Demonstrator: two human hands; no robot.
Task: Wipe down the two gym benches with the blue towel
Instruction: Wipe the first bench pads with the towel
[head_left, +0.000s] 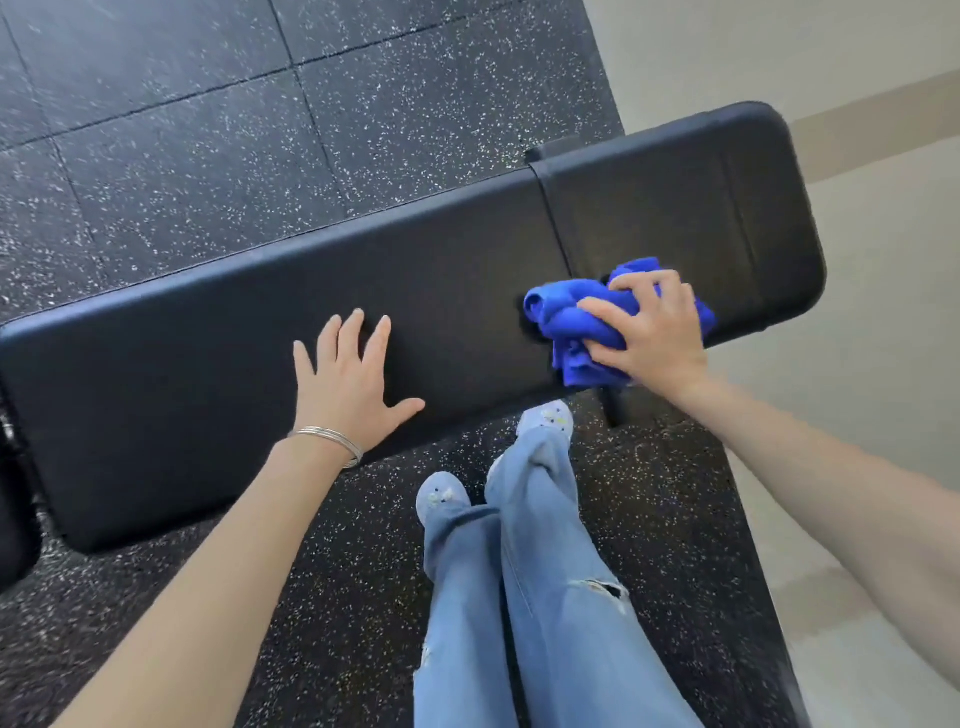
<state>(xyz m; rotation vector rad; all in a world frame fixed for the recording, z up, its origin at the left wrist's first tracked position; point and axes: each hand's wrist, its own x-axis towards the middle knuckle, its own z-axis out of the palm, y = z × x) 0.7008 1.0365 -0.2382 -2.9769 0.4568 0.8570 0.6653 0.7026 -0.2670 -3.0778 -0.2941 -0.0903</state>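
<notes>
Head: right hand (649, 332) grips blue towel (566, 322), maybe overhanging bench (208, 374) edge — left hand (348, 384) flat.

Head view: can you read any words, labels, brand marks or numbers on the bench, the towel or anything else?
No text can be read anywhere.
The bench pad shows no logo or label.
The blue towel, bunched under the right hand, shows no tag.
The bangles are plain, and the small decorations on the shoes are too blurred to tell.
</notes>
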